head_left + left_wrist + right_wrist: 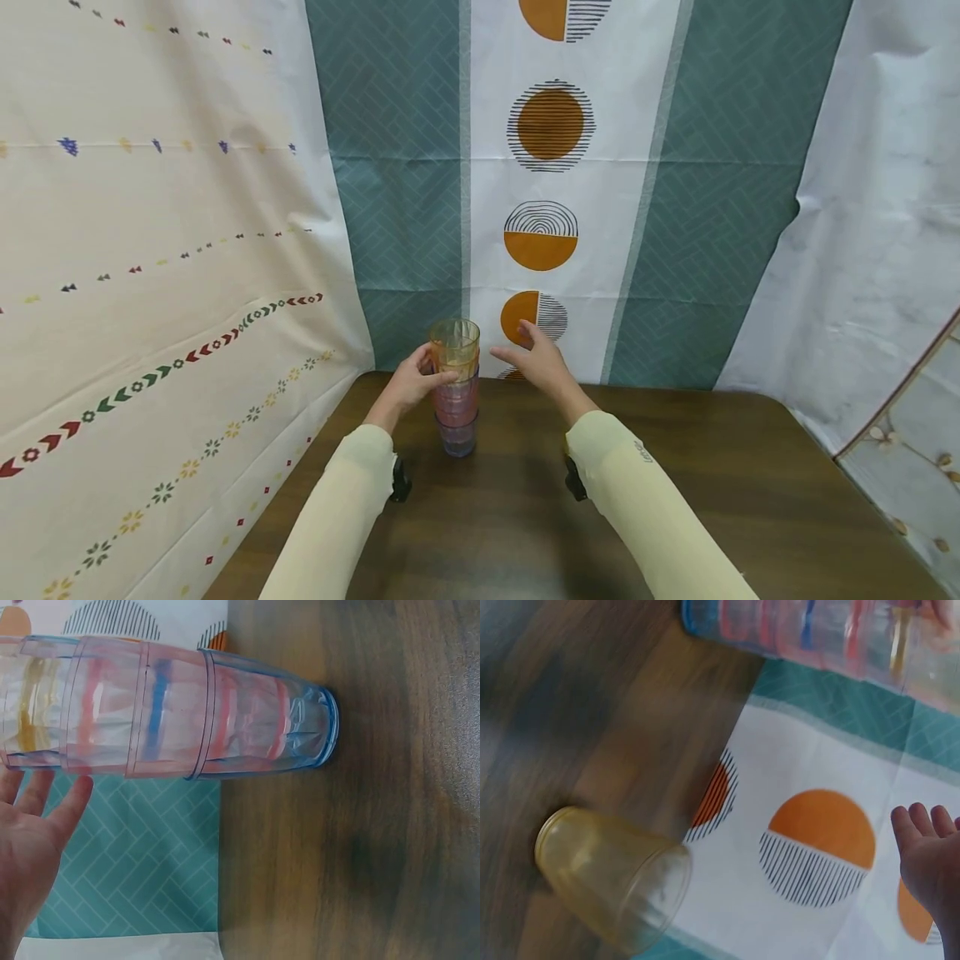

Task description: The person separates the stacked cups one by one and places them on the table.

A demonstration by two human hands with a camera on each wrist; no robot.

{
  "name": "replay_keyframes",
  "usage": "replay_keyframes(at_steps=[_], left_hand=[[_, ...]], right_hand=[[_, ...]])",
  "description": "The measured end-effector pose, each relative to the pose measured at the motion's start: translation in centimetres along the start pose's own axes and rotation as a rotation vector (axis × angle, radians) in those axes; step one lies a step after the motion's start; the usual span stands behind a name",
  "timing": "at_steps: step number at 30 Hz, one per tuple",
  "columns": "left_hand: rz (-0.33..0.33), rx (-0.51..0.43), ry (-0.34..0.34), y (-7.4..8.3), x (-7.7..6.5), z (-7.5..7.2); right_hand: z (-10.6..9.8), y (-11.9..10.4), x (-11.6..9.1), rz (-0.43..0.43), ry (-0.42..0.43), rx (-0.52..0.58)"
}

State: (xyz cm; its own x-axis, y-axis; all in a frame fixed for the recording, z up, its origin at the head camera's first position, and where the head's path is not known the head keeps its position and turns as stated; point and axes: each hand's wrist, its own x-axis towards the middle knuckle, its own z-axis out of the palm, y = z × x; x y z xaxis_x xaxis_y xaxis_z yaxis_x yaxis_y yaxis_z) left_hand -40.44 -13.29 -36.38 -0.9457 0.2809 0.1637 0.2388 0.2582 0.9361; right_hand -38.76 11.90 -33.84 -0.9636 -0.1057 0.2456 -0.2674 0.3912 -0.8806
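A tall stack of nested clear plastic cups (456,404) stands upright at the back left of the table. Yellow shows at its top, pink in the middle and blue at its base, as the left wrist view also tells of the stack (176,712). My left hand (407,385) holds the upper part from the left, thumb in front and fingers at the side. To the right of the stack, my right hand (542,364) hovers with spread fingers, apart from the cups. A separate yellow cup (607,874) stands on the table in the right wrist view; I cannot make it out in the head view.
The brown wooden table (495,525) stretches away to the right. Behind it hangs a teal and white cloth (397,167) with orange circles. A cream patterned cloth (150,267) borders the left side, and a pale cloth (862,250) the right.
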Motion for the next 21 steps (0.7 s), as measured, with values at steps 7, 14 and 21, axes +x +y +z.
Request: replay_keyframes(at_steps=[7,14,21], left_hand=[[0.023,0.024,0.022,-2.1,1.1,-0.1],[0.017,0.039,0.036,-2.3,0.8,-0.4],[0.030,0.028,0.022,-2.4,1.0,-0.1]], right_hand=[[2.2,-1.3,0.8,-0.022,-0.032,0.032],[4.6,-1.9,1.4,-0.039,-0.045,0.017],[5.4,-1.9,1.6,-0.040,-0.043,0.025]])
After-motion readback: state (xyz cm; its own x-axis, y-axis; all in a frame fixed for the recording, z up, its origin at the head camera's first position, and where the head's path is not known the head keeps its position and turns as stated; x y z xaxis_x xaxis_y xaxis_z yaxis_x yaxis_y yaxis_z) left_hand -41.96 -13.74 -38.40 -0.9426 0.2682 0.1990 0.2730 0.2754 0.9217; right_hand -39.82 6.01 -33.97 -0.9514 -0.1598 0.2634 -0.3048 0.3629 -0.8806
